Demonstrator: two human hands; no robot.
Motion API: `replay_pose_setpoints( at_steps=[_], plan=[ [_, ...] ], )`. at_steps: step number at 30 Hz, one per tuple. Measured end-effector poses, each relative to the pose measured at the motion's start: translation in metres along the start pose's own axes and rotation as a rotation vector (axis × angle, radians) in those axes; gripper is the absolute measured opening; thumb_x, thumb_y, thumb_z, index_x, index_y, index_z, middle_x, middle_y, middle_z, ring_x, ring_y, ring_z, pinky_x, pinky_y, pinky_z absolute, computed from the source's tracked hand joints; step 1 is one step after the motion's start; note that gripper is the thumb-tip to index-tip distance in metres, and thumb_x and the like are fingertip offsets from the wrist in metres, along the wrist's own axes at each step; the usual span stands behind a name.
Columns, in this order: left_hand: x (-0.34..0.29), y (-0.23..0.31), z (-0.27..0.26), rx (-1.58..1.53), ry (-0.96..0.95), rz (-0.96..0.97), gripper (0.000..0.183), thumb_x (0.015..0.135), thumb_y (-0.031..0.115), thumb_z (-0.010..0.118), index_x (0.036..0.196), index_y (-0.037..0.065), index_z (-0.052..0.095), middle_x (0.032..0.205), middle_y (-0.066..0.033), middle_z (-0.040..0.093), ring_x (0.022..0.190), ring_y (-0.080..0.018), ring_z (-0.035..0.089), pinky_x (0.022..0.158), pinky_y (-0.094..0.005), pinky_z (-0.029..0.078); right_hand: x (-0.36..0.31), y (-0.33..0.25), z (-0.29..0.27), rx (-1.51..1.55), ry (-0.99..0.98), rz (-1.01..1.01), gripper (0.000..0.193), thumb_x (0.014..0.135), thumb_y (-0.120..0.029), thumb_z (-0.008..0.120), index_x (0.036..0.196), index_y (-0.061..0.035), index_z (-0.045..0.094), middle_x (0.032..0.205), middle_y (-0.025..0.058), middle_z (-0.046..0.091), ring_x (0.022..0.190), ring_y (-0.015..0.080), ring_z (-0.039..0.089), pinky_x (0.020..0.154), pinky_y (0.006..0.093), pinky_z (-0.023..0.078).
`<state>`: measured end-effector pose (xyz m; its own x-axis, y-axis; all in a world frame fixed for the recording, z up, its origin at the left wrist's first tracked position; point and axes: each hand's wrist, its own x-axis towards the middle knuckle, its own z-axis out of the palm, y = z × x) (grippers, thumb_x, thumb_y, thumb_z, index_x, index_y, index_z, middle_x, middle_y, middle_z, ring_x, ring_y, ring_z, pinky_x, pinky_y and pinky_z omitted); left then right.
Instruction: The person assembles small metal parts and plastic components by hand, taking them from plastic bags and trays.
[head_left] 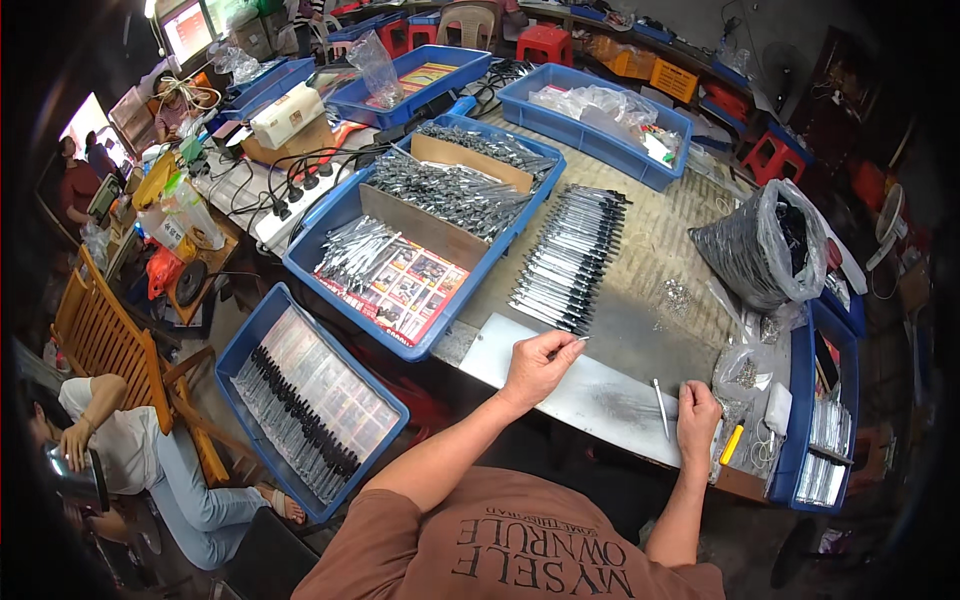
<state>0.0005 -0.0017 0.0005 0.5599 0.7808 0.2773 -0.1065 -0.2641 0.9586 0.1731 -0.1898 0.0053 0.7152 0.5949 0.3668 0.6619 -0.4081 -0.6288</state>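
Note:
My left hand (540, 375) is over the white board (610, 395) at the table's near edge, its thumb and fingers pinched together. A small pale tip shows at the fingertips; the rest is hidden. To the right, my right hand (697, 418) is closed beside the board's end, and what it holds, if anything, is hidden. A slim white rod (661, 408) lies on the board just left of that hand. Beyond my left hand, a row of silver-and-black pens (568, 262) lies side by side on the table.
A divided blue tray (420, 350) holds many pen parts. Another blue tray (385, 445) with black-ended pens stands lower left, near a seated person (190, 470). At right are an open plastic bag (765, 245), a yellow-handled tool (732, 444) and a blue bin (800, 400).

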Motion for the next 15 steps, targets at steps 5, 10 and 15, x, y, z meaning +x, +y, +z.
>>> replay_pose_setpoints(
  at_steps=[5,10,15],
  plan=[
    [0.0014,-0.0014,0.0001,-0.025,0.007,-0.005,0.015,0.079,0.013,0.061,0.074,0.000,0.059,0.053,0.0012,0.049,0.050,-0.0028,0.039,0.044,-0.0203,0.034,0.0013,0.0021,0.0021,0.017,0.019,-0.016,0.011,0.077,-0.008,0.055,0.078,0.0032,0.056,0.066,0.0168,0.056,0.057,0.0286,0.054,0.054,0.0347,0.042],
    [0.0014,-0.0025,0.0019,-0.032,0.014,-0.005,0.015,0.079,0.014,0.061,0.074,-0.001,0.059,0.052,0.0021,0.048,0.050,-0.0026,0.038,0.044,-0.0201,0.033,0.0013,0.0023,0.0016,0.031,0.005,-0.002,0.011,0.077,-0.008,0.055,0.078,0.0031,0.056,0.065,0.0165,0.055,0.056,0.0270,0.054,0.053,0.0336,0.041],
    [0.0003,-0.0019,0.0008,-0.053,-0.001,-0.007,0.014,0.080,0.012,0.060,0.075,-0.001,0.059,0.057,0.0058,0.047,0.054,-0.0015,0.038,0.046,-0.0175,0.032,0.0012,-0.0009,0.0009,0.035,0.012,-0.001,0.011,0.078,-0.008,0.055,0.078,0.0030,0.056,0.064,0.0165,0.055,0.056,0.0268,0.054,0.053,0.0334,0.041]
  ],
)
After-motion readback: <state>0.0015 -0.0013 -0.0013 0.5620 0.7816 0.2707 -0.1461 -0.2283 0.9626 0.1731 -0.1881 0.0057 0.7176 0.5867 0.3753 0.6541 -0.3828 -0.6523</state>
